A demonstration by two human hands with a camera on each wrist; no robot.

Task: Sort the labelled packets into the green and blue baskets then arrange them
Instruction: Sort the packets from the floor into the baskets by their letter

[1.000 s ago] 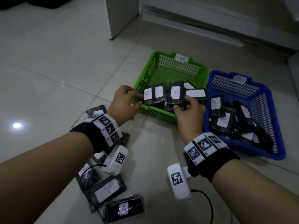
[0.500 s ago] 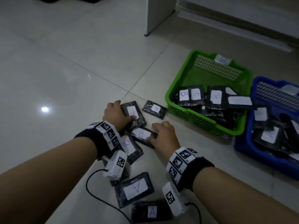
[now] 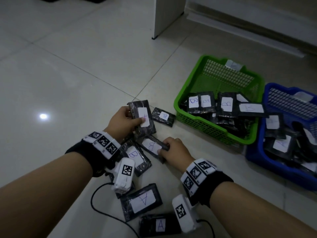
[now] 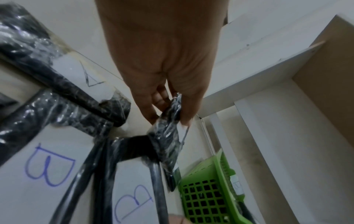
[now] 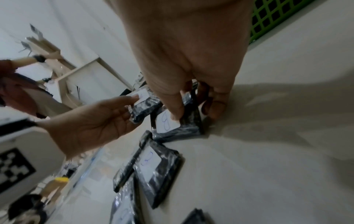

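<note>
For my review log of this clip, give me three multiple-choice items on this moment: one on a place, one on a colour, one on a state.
1. Where does the small B packet lie?
A. in the blue basket
B. on the floor beside the green basket
C. in the left hand

2. Which basket holds the packets marked B?
A. green
B. blue
C. red

3. What is the right hand doing?
A. hanging idle
B. pinching a B packet
C. lifting a basket

Answers: 1 B, it lies flat on the tile near the green basket. 2 A, B labels show inside its green walls. 3 B, thumb and fingers clamp the B packet.
</note>
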